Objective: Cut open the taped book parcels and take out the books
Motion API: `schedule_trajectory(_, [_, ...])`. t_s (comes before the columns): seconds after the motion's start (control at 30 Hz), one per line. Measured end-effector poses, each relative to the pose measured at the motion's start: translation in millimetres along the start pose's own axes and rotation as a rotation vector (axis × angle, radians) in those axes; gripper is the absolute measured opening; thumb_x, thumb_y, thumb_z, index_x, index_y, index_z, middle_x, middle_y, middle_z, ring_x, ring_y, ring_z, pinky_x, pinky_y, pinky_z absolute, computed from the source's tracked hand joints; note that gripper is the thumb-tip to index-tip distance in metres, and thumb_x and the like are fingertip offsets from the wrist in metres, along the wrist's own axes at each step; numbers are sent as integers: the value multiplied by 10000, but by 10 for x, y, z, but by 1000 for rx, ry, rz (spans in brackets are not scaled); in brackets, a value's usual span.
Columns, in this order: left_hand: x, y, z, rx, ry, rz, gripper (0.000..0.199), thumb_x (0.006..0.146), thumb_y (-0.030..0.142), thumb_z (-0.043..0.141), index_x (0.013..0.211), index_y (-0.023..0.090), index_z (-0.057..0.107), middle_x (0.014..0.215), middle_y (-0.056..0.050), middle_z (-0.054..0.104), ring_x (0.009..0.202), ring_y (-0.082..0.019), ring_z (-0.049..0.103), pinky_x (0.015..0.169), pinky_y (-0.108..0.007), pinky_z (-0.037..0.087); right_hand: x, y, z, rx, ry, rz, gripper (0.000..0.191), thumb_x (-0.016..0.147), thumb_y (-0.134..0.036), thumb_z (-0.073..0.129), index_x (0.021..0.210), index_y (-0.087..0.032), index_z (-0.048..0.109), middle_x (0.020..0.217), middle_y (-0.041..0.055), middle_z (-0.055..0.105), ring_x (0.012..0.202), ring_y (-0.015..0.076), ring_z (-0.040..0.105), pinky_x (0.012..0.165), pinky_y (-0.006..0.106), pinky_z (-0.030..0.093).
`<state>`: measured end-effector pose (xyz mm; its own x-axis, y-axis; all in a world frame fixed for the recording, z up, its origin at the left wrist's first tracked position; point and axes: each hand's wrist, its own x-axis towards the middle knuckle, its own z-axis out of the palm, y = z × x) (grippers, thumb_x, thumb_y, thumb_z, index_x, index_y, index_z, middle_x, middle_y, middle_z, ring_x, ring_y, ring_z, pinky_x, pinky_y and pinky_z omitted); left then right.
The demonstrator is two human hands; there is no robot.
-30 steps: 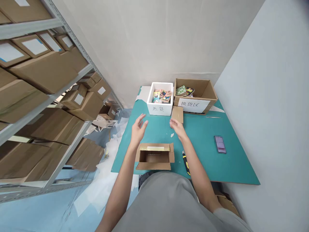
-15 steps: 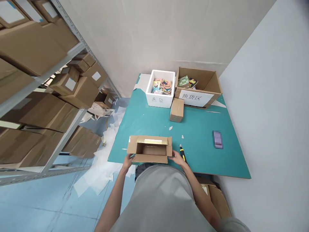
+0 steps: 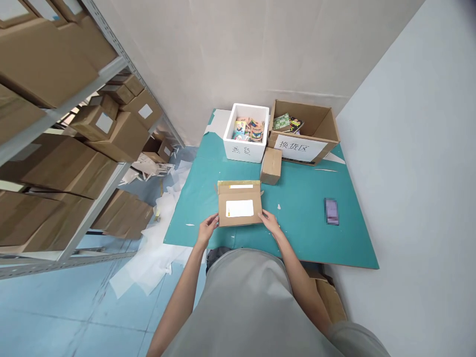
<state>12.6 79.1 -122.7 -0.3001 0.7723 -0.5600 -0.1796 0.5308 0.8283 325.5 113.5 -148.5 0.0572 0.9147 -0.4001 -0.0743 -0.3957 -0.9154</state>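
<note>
A brown cardboard box [image 3: 240,196] with a white label [image 3: 239,208] on the side facing me is held over the front part of the green table [image 3: 297,208]. Its flaps stick out at the far edge, and its inside is hidden. My left hand [image 3: 207,229] grips the lower left edge, fingers pressed to it. At the lower right corner, my right hand [image 3: 268,220] holds the box between thumb and fingers. Beyond it sits a smaller carton [image 3: 271,165].
A white foam box [image 3: 243,152] and a large open carton [image 3: 299,148], both holding booklets, stand at the table's back. A phone [image 3: 331,211] lies on the right. Shelves of cartons [image 3: 84,171] rise at left; white sheets [image 3: 148,263] cover some floor.
The box has moved away from me and tilted, so its labelled side shows instead of its open inside. Both hands moved with it. The yellow and black cutter is no longer visible.
</note>
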Motion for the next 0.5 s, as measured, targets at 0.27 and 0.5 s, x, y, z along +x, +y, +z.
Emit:
schedule_trajectory(0.27, [-4, -99, 48, -29, 111, -173, 349, 833, 291, 936, 1074, 104, 766, 840, -66, 760, 821, -172, 729, 898, -308, 594, -38, 199, 71, -106, 172, 110, 235, 787, -400, 840, 899, -236, 713, 924, 70, 813, 991, 268, 787, 899, 401, 668])
schedule_trajectory(0.5, [24, -48, -24, -10, 34, -250, 351, 853, 300, 924, 1039, 94, 709, 930, -113, 795, 794, -205, 770, 886, -341, 625, -47, 224, 37, -135, 212, 120, 344, 753, -484, 869, 885, -253, 651, 627, -26, 661, 678, 227, 726, 561, 292, 590])
